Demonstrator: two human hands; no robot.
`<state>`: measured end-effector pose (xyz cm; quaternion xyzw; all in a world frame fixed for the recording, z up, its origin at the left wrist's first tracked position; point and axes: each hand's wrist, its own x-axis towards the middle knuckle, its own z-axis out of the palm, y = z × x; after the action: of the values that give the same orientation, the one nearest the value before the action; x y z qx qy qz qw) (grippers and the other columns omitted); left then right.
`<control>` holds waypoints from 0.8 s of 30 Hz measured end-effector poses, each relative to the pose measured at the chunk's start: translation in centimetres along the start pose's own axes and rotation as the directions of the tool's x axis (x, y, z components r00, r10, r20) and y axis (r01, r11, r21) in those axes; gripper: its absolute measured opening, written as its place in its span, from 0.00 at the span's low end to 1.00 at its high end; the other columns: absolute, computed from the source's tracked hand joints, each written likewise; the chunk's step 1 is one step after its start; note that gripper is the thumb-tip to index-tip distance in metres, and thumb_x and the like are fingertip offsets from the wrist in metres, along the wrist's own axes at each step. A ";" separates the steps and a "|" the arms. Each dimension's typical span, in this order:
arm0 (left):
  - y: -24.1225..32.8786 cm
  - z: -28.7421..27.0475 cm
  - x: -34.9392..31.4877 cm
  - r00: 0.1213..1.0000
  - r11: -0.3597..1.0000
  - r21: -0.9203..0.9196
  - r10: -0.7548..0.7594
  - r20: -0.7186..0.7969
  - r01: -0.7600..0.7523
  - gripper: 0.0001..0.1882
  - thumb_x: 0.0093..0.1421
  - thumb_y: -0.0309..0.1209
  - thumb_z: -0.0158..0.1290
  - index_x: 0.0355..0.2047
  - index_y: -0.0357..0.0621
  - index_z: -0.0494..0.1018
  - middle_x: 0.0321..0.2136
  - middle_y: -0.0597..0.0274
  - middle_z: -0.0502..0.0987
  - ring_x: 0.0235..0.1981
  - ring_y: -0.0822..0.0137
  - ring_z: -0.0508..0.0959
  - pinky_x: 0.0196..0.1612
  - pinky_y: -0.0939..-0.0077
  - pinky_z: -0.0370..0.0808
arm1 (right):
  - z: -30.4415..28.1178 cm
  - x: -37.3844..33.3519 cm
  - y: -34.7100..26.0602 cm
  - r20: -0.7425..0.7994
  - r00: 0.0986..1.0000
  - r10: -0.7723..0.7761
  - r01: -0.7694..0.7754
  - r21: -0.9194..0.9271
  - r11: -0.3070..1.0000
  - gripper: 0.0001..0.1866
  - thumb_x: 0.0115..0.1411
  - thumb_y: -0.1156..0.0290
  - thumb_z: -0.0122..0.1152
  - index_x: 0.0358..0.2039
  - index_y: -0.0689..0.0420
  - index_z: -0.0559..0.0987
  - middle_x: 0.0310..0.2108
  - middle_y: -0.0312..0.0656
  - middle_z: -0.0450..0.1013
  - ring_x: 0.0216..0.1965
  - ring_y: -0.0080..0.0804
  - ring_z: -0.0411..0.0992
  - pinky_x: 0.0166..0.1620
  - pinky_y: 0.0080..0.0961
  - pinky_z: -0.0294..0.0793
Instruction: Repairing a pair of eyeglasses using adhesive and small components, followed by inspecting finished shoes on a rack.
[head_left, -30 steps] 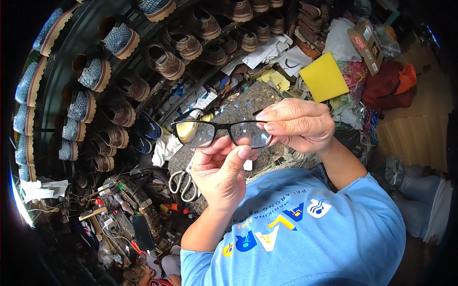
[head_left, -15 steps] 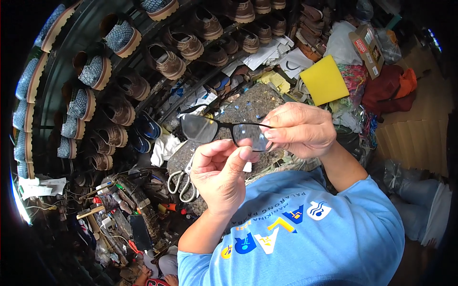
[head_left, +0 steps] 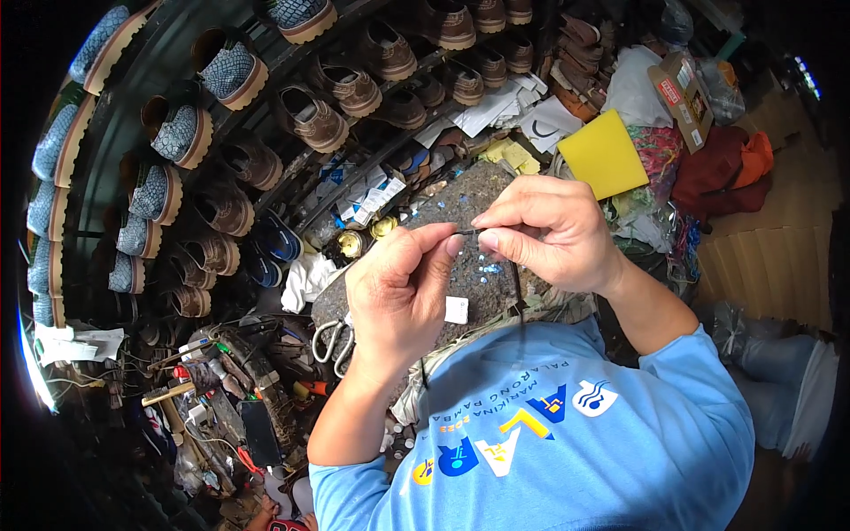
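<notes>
A pair of black-framed eyeglasses [head_left: 469, 232] is held between my two hands, turned nearly edge-on, so its lenses hardly show. My left hand [head_left: 390, 288] pinches the frame between thumb and fingertips. From the other side, my right hand [head_left: 560, 237] grips it the same way, the two sets of fingertips close together. One dark temple arm hangs below my right hand, toward my blue shirt [head_left: 567, 425]. Under the hands lies a dark, rough work surface [head_left: 478, 279] with small blue scraps. Scissors [head_left: 332, 343] with pale handles lie beside my left wrist, their blades hidden.
Shelves of brown shoes [head_left: 314, 119] and blue-patterned shoes [head_left: 177, 133] curve along the left and far side. A yellow square sheet [head_left: 604, 155] lies beyond my right hand. Tools and clutter [head_left: 230, 398] fill the lower left. A small white block [head_left: 456, 310] sits near my shirt.
The eyeglasses have turned from lenses facing me to nearly edge-on. My left hand has risen slightly, and my fingertips have come together at the frame. Two yellowish round tins now show beyond my left hand.
</notes>
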<state>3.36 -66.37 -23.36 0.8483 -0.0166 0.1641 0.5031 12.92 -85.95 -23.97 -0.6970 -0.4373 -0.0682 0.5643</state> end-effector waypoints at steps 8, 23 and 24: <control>0.4 -0.6 1.1 0.992 0.992 0.052 0.117 0.046 -0.119 0.05 0.58 0.23 0.65 0.34 0.38 0.81 0.28 0.61 0.78 0.24 0.71 0.76 0.28 0.78 0.73 | -1.0 0.6 -0.8 0.253 0.881 0.399 -0.459 0.262 0.849 0.06 0.61 0.77 0.65 0.35 0.66 0.84 0.28 0.40 0.79 0.28 0.22 0.78 0.31 0.19 0.77; 0.8 -0.5 0.5 0.988 0.995 -0.075 0.074 0.136 -0.064 0.03 0.57 0.20 0.65 0.32 0.33 0.81 0.28 0.61 0.78 0.27 0.76 0.73 0.28 0.83 0.67 | -1.6 0.9 -0.7 0.329 0.896 0.298 -0.392 0.272 0.879 0.03 0.56 0.79 0.65 0.30 0.65 0.84 0.25 0.42 0.77 0.25 0.25 0.78 0.27 0.21 0.74; 1.1 -0.5 0.5 0.987 0.994 -0.035 0.110 0.117 -0.107 0.04 0.56 0.20 0.65 0.32 0.34 0.81 0.27 0.61 0.78 0.26 0.75 0.74 0.28 0.82 0.68 | -1.6 0.8 -0.5 0.330 0.896 0.297 -0.391 0.271 0.879 0.03 0.56 0.79 0.65 0.30 0.65 0.84 0.25 0.42 0.77 0.25 0.25 0.78 0.27 0.21 0.74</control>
<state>3.51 -66.47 -22.03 0.8473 -0.0950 0.1401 0.5035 13.66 -86.85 -22.56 -0.6618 -0.3853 0.2073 0.6087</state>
